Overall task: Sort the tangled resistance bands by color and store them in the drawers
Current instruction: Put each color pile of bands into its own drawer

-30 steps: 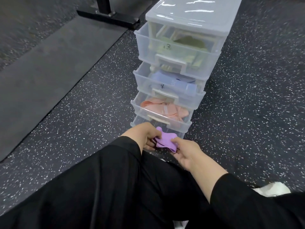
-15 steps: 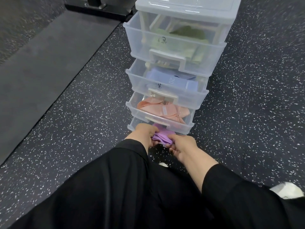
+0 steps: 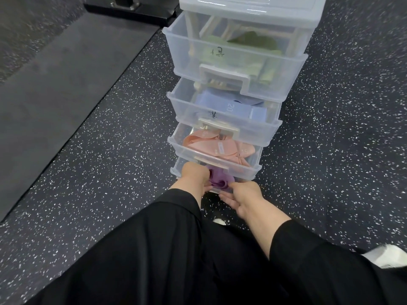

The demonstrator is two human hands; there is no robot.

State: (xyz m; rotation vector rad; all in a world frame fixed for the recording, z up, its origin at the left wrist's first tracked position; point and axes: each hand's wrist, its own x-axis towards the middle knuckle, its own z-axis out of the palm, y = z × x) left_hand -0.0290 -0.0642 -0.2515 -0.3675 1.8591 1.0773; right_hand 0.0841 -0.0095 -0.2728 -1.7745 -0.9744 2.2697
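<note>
Tucking purple band (image 3: 220, 181) into bottom drawer (image 3: 242, 182), frame centre; left hand (image 3: 195, 178) and right hand (image 3: 243, 194) both gripping it. Risk: loose loops snag when drawer closes.

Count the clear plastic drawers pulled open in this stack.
4: top clear plastic drawer with green bands, second with blue, third with pink, bottom with purple, partly hidden by both hands.

the single head camera is looking steeply down and forward from above the person's lap, sitting close over the clear drawer unit (image 3: 231, 89) and speckled floor (image 3: 110, 172), with black sleeves (image 3: 176, 249) filling the near, lower edge of its wide view.
</note>
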